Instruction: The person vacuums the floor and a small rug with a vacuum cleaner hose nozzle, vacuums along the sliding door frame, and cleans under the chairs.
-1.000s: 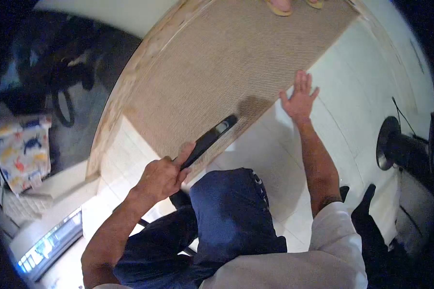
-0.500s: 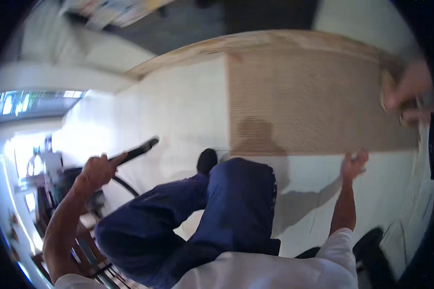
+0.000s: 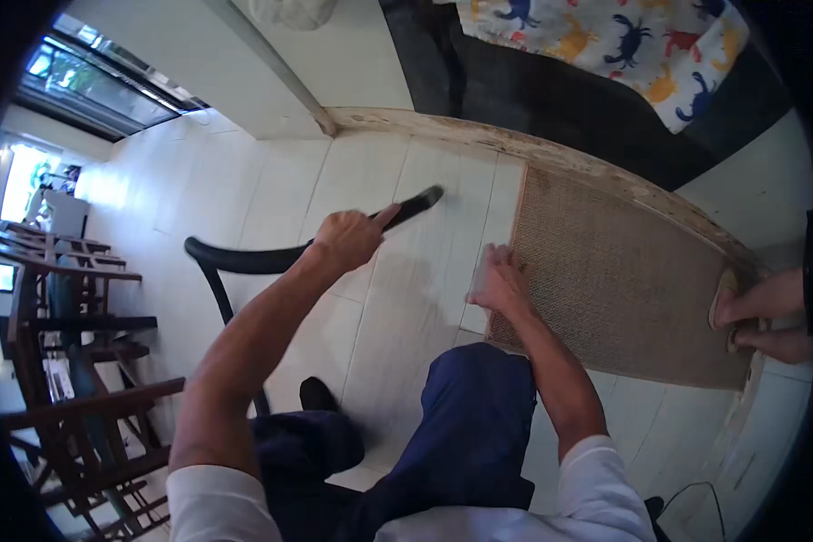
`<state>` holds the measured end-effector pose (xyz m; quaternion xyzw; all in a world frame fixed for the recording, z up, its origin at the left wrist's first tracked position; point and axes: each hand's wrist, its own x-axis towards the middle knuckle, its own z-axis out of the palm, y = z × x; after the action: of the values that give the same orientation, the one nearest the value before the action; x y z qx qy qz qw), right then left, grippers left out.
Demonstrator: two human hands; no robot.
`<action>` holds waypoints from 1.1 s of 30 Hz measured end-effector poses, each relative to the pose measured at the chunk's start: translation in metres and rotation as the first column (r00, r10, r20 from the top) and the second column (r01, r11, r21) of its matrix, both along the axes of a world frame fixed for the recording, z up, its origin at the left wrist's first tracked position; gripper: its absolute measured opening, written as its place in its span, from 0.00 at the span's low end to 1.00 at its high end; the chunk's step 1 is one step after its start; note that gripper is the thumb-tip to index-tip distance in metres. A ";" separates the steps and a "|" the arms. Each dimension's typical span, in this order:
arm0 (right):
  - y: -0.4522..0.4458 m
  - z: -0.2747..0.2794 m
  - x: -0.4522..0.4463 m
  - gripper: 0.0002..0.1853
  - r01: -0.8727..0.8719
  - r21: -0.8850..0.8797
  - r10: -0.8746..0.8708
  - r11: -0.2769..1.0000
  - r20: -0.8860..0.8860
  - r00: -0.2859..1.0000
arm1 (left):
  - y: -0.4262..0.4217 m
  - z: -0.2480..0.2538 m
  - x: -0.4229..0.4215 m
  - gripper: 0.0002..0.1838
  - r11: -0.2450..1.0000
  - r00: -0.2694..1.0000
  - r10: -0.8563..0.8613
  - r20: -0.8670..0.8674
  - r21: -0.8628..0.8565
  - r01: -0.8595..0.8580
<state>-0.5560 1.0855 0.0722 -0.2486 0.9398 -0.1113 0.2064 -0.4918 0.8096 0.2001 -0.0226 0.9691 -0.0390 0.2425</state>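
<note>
My left hand [image 3: 348, 239] is closed around the black handle of a vacuum hose [image 3: 262, 259]. Its narrow tip [image 3: 432, 195] points right, just over the white plank floor. From the grip, the tube runs left and bends down toward my legs. My right hand [image 3: 501, 282] is at the left edge of a brown woven mat [image 3: 623, 280], fingers apart and slightly blurred, nothing visible in them. Whether the fingertips touch the mat, I cannot tell.
A worn wooden strip [image 3: 551, 152] borders the mat. Beyond it hangs a crab-print cloth [image 3: 623, 45]. Another person's sandalled feet [image 3: 741, 316] stand at the mat's right end. Dark wooden chairs [image 3: 81, 397] are at left, and a cable [image 3: 709, 492] lies at lower right.
My right hand has gone from the mat's near long edge to its left edge. My left hand has brought the hose tip rightward, closer to the mat. The view has turned.
</note>
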 end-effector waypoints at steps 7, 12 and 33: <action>-0.033 -0.062 -0.004 0.65 -0.116 0.390 0.062 0.913 0.150 0.987 | -0.023 -0.026 -0.109 0.33 0.996 0.992 0.016 -0.125 0.087 -0.006; -0.031 -0.054 0.005 0.66 -0.049 0.315 -0.011 0.948 0.186 0.982 | -0.052 -0.013 -0.065 0.35 0.942 0.951 -0.292 -0.101 0.140 0.304; -0.026 -0.048 0.009 0.67 0.062 0.237 -0.103 0.970 0.167 0.981 | -0.253 0.070 0.139 0.40 0.982 0.938 -0.077 0.338 -0.139 0.130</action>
<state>-0.5472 1.0593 0.0238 -0.1725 0.9337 -0.0318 0.3122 -0.3529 0.5563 0.2701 0.0162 0.9081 -0.1321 0.3970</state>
